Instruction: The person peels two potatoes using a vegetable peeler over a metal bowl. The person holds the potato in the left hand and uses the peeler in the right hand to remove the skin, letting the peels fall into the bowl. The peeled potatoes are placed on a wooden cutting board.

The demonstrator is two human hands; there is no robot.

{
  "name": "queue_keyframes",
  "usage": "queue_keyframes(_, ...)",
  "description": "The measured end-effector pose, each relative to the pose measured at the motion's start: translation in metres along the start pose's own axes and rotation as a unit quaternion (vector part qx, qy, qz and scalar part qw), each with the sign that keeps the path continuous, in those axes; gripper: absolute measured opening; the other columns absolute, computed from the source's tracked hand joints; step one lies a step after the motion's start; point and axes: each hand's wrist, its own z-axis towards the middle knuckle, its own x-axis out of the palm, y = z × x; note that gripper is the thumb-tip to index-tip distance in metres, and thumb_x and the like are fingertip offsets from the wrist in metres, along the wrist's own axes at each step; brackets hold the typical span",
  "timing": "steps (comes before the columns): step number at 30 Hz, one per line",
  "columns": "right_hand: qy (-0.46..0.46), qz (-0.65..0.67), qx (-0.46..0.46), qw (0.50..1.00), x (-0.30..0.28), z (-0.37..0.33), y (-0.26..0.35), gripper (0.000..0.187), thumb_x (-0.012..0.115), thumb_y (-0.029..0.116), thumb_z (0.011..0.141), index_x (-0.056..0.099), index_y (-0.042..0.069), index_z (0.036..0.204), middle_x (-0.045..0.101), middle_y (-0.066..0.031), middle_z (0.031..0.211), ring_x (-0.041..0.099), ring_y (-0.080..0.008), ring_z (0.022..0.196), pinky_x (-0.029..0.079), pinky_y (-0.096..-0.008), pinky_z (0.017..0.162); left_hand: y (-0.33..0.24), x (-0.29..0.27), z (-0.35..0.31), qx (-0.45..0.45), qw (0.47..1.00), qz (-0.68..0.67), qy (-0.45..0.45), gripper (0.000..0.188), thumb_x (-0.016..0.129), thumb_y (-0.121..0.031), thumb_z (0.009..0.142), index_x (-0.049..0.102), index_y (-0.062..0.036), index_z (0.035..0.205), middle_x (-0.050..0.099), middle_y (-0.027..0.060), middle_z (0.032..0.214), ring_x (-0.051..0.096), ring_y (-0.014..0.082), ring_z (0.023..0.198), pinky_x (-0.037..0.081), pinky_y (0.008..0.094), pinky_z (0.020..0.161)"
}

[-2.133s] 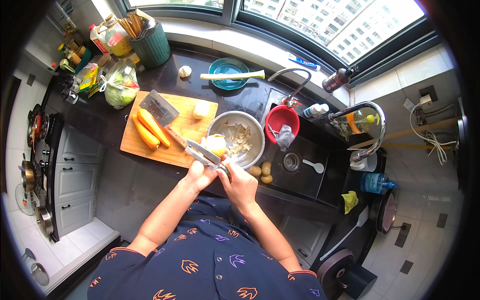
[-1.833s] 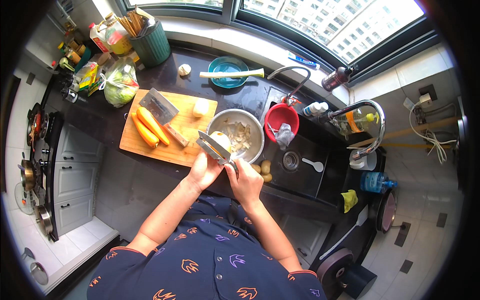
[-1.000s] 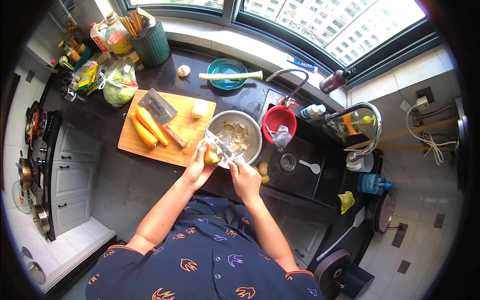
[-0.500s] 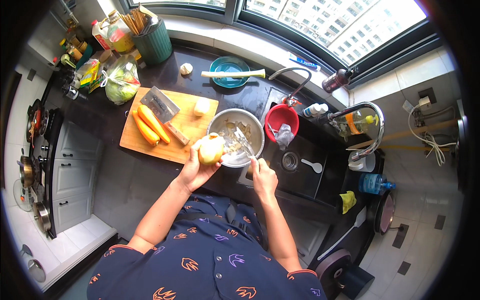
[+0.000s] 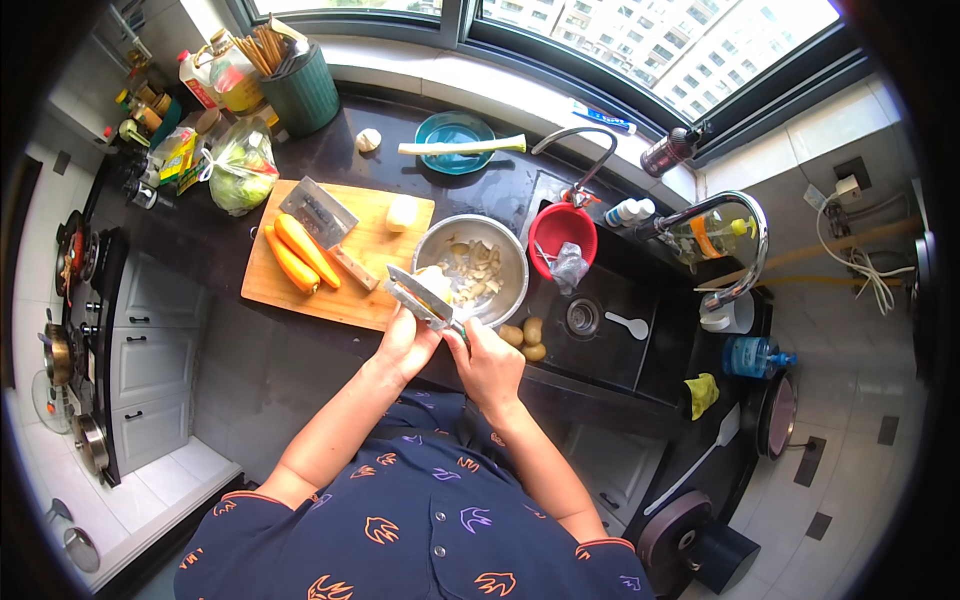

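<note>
My left hand (image 5: pixel 404 345) is closed round a pale, partly peeled potato (image 5: pixel 438 281) at the near edge of a metal bowl (image 5: pixel 516 250). My right hand (image 5: pixel 488 368) grips a peeler (image 5: pixel 420 297) with a wide flat metal blade, which lies across the potato and hides much of it. Peelings (image 5: pixel 478 268) are heaped inside the bowl. To the left, a wooden cutting board (image 5: pixel 370 305) bears orange carrots (image 5: pixel 303 250), a cleaver (image 5: pixel 318 213) with a wooden handle and a pale peeled piece (image 5: pixel 402 213). Several unpeeled potatoes (image 5: pixel 528 338) sit beside my right hand.
Right of the bowl is a dark sink (image 5: pixel 600 350) with a red basin (image 5: pixel 590 240), a white spoon (image 5: pixel 627 325) and a curved faucet (image 5: pixel 755 215). Behind stand a teal plate (image 5: pixel 455 130) under a leek (image 5: pixel 480 146), a garlic bulb (image 5: pixel 368 139) and bagged greens (image 5: pixel 240 175).
The peeler has moved left from over the bowl onto the potato, my right hand with it. The potatoes by the sink, hidden before, now show.
</note>
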Motion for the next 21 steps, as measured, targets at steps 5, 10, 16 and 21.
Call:
queue_keyframes(5, -0.01, 0.029, -0.009, 0.999, 0.009, 0.003, -0.014, 0.037, 0.06, 0.044, 0.095, 0.06, 0.008, 0.087, 0.066, -0.0157, 0.076, 0.067, -0.0351, 0.07, 0.05, -0.0422, 0.057, 0.003, -0.008, -0.002, -0.017, 0.999, -0.037, 0.008, 0.04, 0.05, -0.037, 0.103, 0.051, -0.0117, 0.134, 0.061, 0.0048, 0.118, 0.058, 0.0178, 0.103, 0.05, 0.0347, 0.09)
queue_keyframes(10, 0.132, -0.079, 0.164, 0.974, 0.021, 0.011, -0.056, 0.046, 0.053, 0.054, 0.096, 0.064, 0.01, 0.091, 0.068, -0.02, 0.072, 0.068, -0.0416, 0.072, 0.052, -0.0512, 0.063, -0.013, -0.006, -0.02, -0.016, 0.999, 0.025, 0.028, 0.056, 0.057, -0.05, 0.097, 0.047, -0.0141, 0.138, 0.062, 0.0081, 0.114, 0.061, 0.019, 0.093, 0.052, 0.0292, 0.08)
queue_keyframes(16, 0.08, 0.089, 0.192, 0.974, -0.001, -0.002, -0.039, 0.037, 0.054, 0.045, 0.098, 0.061, 0.01, 0.091, 0.065, -0.0215, 0.073, 0.065, -0.043, 0.073, 0.049, -0.0508, 0.061, -0.015, -0.006, -0.011, -0.03, 0.996, 0.082, -0.014, 0.051, 0.055, -0.047, 0.099, 0.047, -0.0151, 0.137, 0.062, 0.0066, 0.116, 0.061, 0.0175, 0.094, 0.052, 0.0299, 0.08)
queue_keyframes(21, 0.025, 0.062, 0.03, 0.997, -0.01, -0.002, -0.004, 0.032, 0.062, 0.038, 0.096, 0.061, 0.007, 0.088, 0.063, -0.0174, 0.073, 0.065, -0.0373, 0.069, 0.048, -0.045, 0.058, -0.007, -0.006, -0.012, -0.025, 0.997, 0.069, -0.004, 0.051, 0.053, -0.05, 0.099, 0.05, -0.0137, 0.134, 0.062, 0.0047, 0.117, 0.06, 0.0165, 0.097, 0.052, 0.0304, 0.082)
